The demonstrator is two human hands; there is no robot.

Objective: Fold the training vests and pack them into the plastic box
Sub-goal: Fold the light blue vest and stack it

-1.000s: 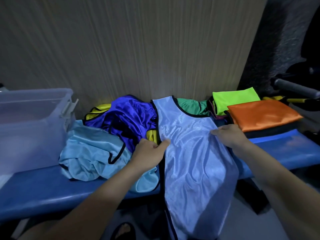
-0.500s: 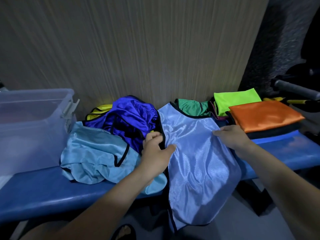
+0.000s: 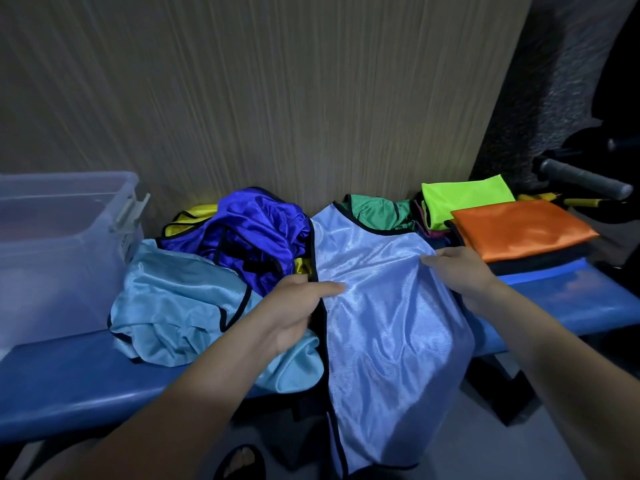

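A light blue vest [image 3: 388, 323] with black trim lies spread on the blue bench [image 3: 86, 386], its lower half hanging over the front edge. My left hand [image 3: 294, 313] pinches its left edge, thumb on top. At the vest's right edge, my right hand [image 3: 457, 271] holds the cloth, and creases run between the two hands. The clear plastic box [image 3: 52, 271] stands at the bench's left end. An unfolded pile sits between box and vest: a cyan vest [image 3: 180, 299], a royal blue vest [image 3: 249, 230], a yellow vest [image 3: 187, 220].
A green vest [image 3: 377, 213] lies crumpled behind the spread one. Folded orange [image 3: 519, 230] and lime [image 3: 467, 199] vests are stacked at the right. A wood-grain wall backs the bench. A grey handle [image 3: 581, 178] juts in at far right. My foot [image 3: 239, 462] is below.
The light blue vest was drawn up onto the bench, so its hem now shows. My left hand shifted its hold on the left edge; my right hand stayed at the right edge.
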